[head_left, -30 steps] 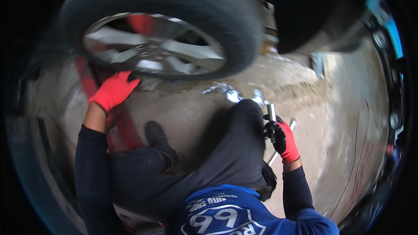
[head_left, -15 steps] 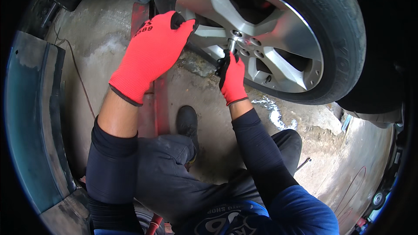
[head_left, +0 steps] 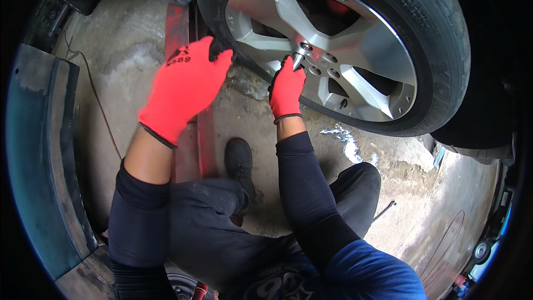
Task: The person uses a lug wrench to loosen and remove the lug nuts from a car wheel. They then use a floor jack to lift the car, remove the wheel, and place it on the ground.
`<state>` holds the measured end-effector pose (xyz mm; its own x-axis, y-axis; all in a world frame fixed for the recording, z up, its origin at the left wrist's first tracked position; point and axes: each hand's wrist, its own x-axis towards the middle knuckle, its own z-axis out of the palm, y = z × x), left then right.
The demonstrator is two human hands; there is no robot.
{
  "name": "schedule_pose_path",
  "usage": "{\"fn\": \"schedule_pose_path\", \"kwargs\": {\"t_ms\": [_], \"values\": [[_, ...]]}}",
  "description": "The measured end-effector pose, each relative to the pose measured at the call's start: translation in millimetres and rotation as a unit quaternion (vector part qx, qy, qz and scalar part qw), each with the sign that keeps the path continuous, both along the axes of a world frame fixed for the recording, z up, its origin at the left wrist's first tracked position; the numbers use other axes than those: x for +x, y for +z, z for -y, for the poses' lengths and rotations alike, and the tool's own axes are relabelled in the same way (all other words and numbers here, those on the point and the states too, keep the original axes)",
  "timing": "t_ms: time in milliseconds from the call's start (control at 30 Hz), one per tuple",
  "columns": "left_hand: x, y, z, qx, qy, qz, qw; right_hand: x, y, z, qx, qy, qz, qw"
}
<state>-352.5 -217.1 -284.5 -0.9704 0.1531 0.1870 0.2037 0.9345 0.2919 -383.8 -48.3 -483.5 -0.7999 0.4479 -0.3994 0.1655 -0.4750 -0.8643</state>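
Note:
A silver multi-spoke wheel (head_left: 361, 90) with a black tyre (head_left: 441, 72) fills the upper right. My right hand (head_left: 287, 91), in a red glove with a black palm, is closed around a shiny metal socket (head_left: 298, 60). The socket's far end meets the wheel hub among the recessed lug holes (head_left: 331, 58). Left of the tyre, my left hand (head_left: 180, 86), gloved the same way, is raised with its fingers curled. Its back faces up, so whatever its fingers hold, if anything, is hidden.
A red steel beam (head_left: 204, 139) runs along the concrete floor beside my boot (head_left: 239, 158). At left stands a blue-green panel (head_left: 36, 155), with a thin cable (head_left: 100, 103) near it. White residue (head_left: 350, 145) marks the floor below the tyre. A dark tool (head_left: 385, 210) lies beside my right knee.
My right hand has shifted slightly left, still on the socket at the hub. My left hand has moved left and down, away from the wheel rim. The view has shifted a little.

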Motion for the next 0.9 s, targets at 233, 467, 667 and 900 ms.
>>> {"fn": "schedule_pose_path", "kwargs": {"t_ms": [233, 467, 667, 900], "values": [[26.6, 3.3, -45.3, -0.046, -0.01, 0.138, 0.989, -2.9, -7.6, -23.2, -0.562, 0.142, -0.177, 0.796], [15.5, -44.6, -44.3, -0.095, 0.041, 0.121, 0.987, -14.2, 1.3, -9.7, -0.256, 0.117, 0.008, 0.959], [26.7, -166.8, -116.3, 0.365, 0.197, 0.084, 0.906, -19.7, -10.3, -33.1, -0.033, 0.097, 0.029, 0.994], [32.6, -210.9, -135.7, 0.594, 0.236, 0.092, 0.764, 6.9, -14.2, -76.2, -0.24, 0.234, -0.076, 0.939]]}}
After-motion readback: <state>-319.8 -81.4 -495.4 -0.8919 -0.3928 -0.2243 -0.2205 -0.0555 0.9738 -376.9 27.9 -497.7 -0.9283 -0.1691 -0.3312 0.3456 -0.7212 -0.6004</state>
